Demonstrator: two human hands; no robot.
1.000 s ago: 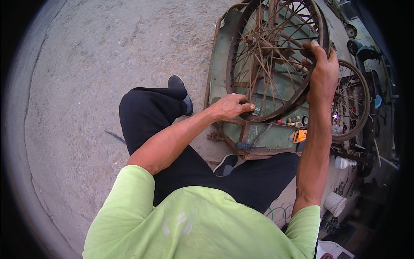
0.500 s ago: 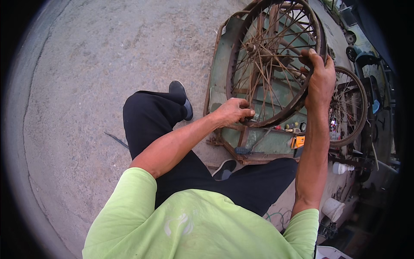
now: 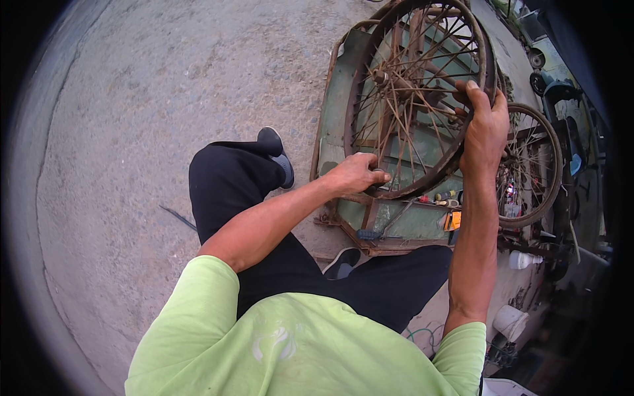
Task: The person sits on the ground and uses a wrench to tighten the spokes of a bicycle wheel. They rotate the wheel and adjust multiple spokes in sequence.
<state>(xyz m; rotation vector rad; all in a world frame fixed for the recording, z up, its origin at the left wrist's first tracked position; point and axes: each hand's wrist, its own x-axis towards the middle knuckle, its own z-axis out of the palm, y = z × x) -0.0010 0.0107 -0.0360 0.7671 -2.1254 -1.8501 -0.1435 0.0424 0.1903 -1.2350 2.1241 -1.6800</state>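
A rusty spoked wheel (image 3: 381, 77) is held tilted over a weathered green metal cart bed (image 3: 422, 228). My right hand (image 3: 485, 125) grips its right side, thumb on the rim and some fingers curled in behind it. My left hand (image 3: 360, 173) is closed at the near, lower part of the rim, with thumb and fingers pinched together there. Its fingertips partly hide what they grip, but the rim lies right at them. Below the wheel, a screwdriver (image 3: 370, 234) with a dark blue handle rests on the green bed.
Small tools and an orange box (image 3: 452, 221) lie on the cart bed by my right forearm. Another spoked wheel (image 3: 553, 171) with a tire stands to the right. Farther down that side are a white bottle (image 3: 524, 260) and a white bucket (image 3: 510, 322). Rough concrete (image 3: 132, 165) spreads leftward.
The wheel has shifted slightly, its near edge a little closer to me. My right hand has moved slightly down and left with it; the left hand stays almost in place.
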